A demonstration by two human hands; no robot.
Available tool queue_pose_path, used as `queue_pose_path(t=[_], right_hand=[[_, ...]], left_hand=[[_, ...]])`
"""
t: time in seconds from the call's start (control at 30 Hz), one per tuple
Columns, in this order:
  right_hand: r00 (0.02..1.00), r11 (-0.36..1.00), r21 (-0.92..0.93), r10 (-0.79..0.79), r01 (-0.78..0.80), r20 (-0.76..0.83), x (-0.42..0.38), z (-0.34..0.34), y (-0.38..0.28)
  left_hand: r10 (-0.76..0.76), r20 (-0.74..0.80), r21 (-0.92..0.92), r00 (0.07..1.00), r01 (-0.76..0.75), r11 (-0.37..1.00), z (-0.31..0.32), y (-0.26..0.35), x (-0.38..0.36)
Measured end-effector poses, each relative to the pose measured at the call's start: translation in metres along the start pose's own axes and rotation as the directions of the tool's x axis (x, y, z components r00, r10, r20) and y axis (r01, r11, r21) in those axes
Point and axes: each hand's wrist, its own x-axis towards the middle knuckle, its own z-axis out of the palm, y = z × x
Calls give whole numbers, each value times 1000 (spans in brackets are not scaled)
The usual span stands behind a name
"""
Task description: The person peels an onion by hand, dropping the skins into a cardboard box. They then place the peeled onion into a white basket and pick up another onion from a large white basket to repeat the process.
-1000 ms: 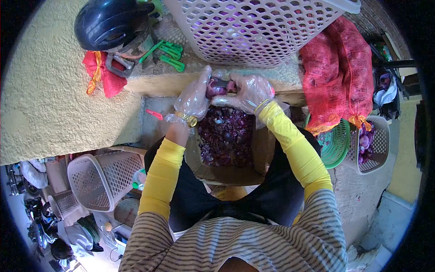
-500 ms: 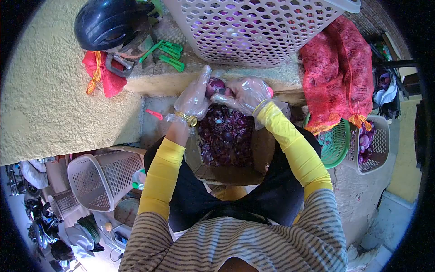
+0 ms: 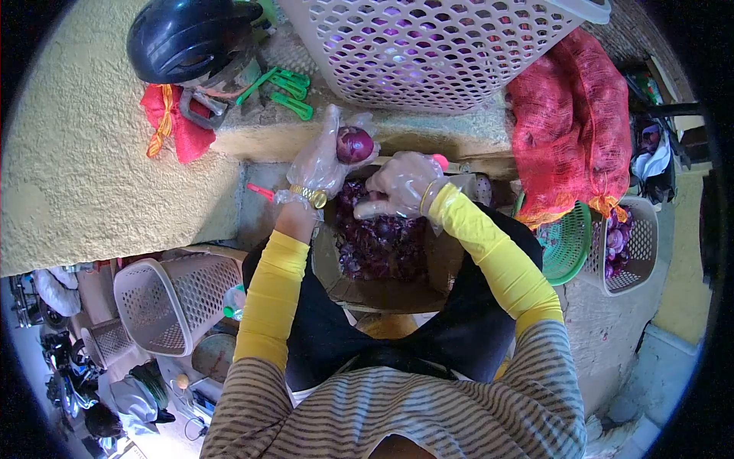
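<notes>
My left hand [image 3: 319,162], in a clear plastic glove, is shut around a smooth red onion [image 3: 355,144], with the thumb sticking up beside it. My right hand [image 3: 405,183], gloved too, is closed to the right of and lower than the onion, apart from it. From its fist juts the pink end of a handle [image 3: 440,161]; the rest of this tool is hidden. Below both hands, between my knees, stands a cardboard box [image 3: 367,297] holding a heap of dark purple onion skins [image 3: 382,256].
A large perforated basket [image 3: 405,61] of onions stands on the ledge ahead. Red mesh sacks [image 3: 569,130] lean at the right, above a green basket [image 3: 569,243] and a pale onion basket [image 3: 646,245]. Left are a black helmet [image 3: 183,42], green clips [image 3: 290,105] and a pink-handled object [image 3: 260,190].
My right hand has drawn away from the onion, down and toward me. My left hand has shifted slightly left and up with the onion, which now shows more fully.
</notes>
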Motion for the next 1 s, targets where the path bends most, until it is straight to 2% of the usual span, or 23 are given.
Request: queue_pose_path(t=[0.03,0.07,0.17,0.2,0.27,0.3,0.33,0.37,0.4,0.43,0.5,0.63,0.7,0.73,0.8,0.83,0.9,0.93,1.0], right_hand=[[999,999,48,-11,9,42,-1,-8,1],[999,999,48,-11,9,42,-1,-9,3],[956,989,142,88,-49,-281,-3,-14,10],[956,989,142,89,-50,-281,-4,-15,12],[867,966,244,192,-85,-460,-5,-19,14],[863,964,242,217,-114,-456,-6,-24,12],[862,964,241,218,-115,-457,-6,-24,13],[854,971,211,206,-116,-478,-5,-22,15],[845,977,180,193,-117,-499,-4,-20,16],[845,976,181,194,-118,-499,-4,-18,17],[871,976,166,199,-138,-448,-4,-16,20],[864,977,181,187,-113,-467,-5,-16,19],[875,981,167,169,-103,-453,-4,-14,22],[875,981,167,169,-103,-453,-3,-12,22],[896,983,87,185,-164,-405,-2,-10,21],[896,983,87,185,-164,-404,-1,-8,20],[885,985,104,168,-136,-434,-1,-7,17],[885,985,104,167,-135,-434,-2,-9,16],[889,971,187,217,-152,-403,-4,-16,15]], left_hand=[[66,23,72,998,-67,995,-2,-5,4],[53,24,18,998,-53,998,-4,-11,7],[-34,30,-169,999,39,985,0,-8,9],[-78,41,-242,996,86,966,1,-8,9],[-166,94,-386,982,189,903,3,-8,11],[-218,128,-455,967,253,854,4,-6,10],[-218,129,-454,967,253,854,14,5,1],[-98,24,-215,995,101,971,31,27,-17],[49,-46,54,998,-46,997,42,40,-28],[48,-45,54,998,-46,997,45,41,-27],[-50,-98,-112,994,38,993,48,42,-27],[-80,-83,-122,993,70,990,34,24,-18],[-79,119,-234,990,105,966,21,14,-9],[-79,119,-234,990,105,966,20,15,-7],[-258,94,-181,962,271,945,19,20,-5],[-258,94,-181,962,271,945,22,22,-8],[-103,-22,-125,994,100,987,31,21,-13],[-103,-22,-124,994,99,987,31,19,-10],[-305,-40,-406,951,264,875,32,19,-3]])
